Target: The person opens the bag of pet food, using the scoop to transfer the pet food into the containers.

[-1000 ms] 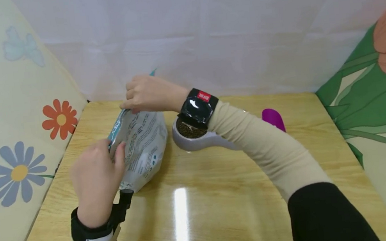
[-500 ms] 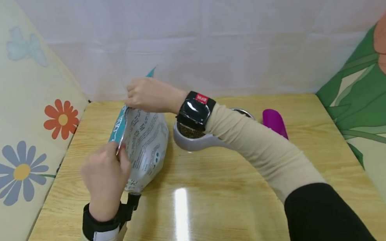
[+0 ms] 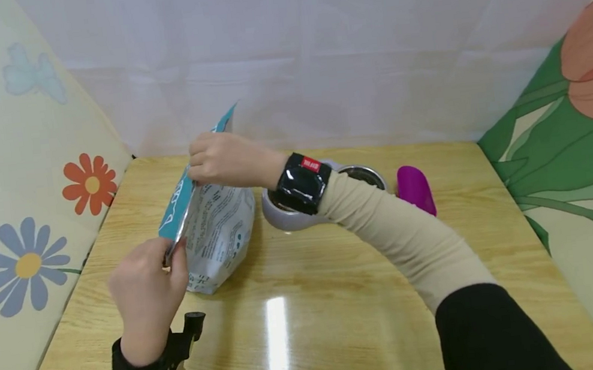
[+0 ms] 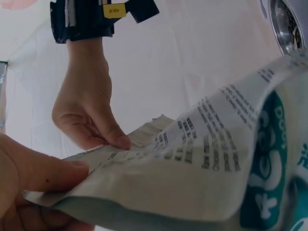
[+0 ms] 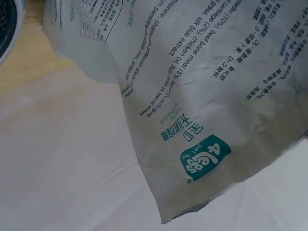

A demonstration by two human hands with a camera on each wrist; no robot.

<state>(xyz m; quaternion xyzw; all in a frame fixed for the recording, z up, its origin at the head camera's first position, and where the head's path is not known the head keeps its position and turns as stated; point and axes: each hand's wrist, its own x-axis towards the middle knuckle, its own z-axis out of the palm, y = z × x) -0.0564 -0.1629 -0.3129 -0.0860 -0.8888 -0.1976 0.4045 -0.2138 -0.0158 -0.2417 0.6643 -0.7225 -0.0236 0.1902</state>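
Note:
A silver-white and teal pet food bag (image 3: pixel 220 229) stands on the table left of centre, its printed face towards the right. My left hand (image 3: pixel 149 285) pinches the near corner of its top edge between thumb and curled fingers. Farther along that same edge, my right hand (image 3: pixel 223 161) grips the bag, also seen in the left wrist view, where the right hand's (image 4: pixel 86 106) thumb presses on the printed side. The far teal corner sticks up past the right hand. In the right wrist view the bag (image 5: pixel 192 82) fills most of the picture; no fingers show there.
A grey double pet bowl (image 3: pixel 292 220) stands just right of the bag, partly covered by the right wrist and sleeve. Right of it lies a purple object (image 3: pixel 415 189), partly behind the right forearm. A white cloth (image 3: pixel 373 92) hangs behind the wooden table (image 3: pixel 354 323).
The right hand has come slightly down and nearer along the bag's top edge, baring more of the far corner. The left hand shifted right, then back left and lower, still pinching.

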